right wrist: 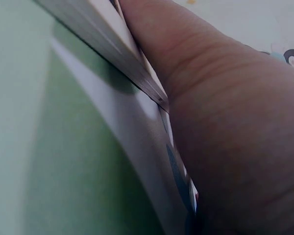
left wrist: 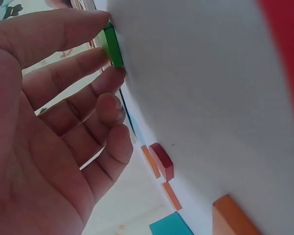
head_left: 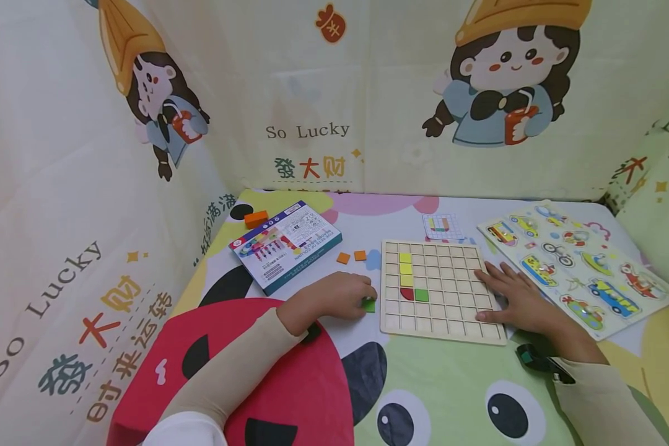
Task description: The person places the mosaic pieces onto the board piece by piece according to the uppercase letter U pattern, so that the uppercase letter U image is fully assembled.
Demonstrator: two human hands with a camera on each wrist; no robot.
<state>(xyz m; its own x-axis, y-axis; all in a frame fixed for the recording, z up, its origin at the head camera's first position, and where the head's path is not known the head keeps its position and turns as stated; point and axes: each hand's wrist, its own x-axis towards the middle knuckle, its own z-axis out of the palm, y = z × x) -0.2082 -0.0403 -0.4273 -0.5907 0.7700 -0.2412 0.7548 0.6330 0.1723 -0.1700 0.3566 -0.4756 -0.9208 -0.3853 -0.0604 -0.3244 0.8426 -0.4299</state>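
Observation:
My left hand pinches a small green square block between thumb and fingertips, low over the table just left of the wooden grid board. The other fingers of that hand curve loosely beside it. In the board's left columns sit three yellow squares in a vertical line, a red rounded piece below them and a green square to its right. My right hand rests with spread fingers on the board's right edge; the right wrist view mostly shows the base of that hand and the board's side.
Two orange squares and a puzzle box lie left of the board, an orange block behind the box. A red piece shows in the left wrist view. Behind the board is a pattern card; a vehicle picture board lies right.

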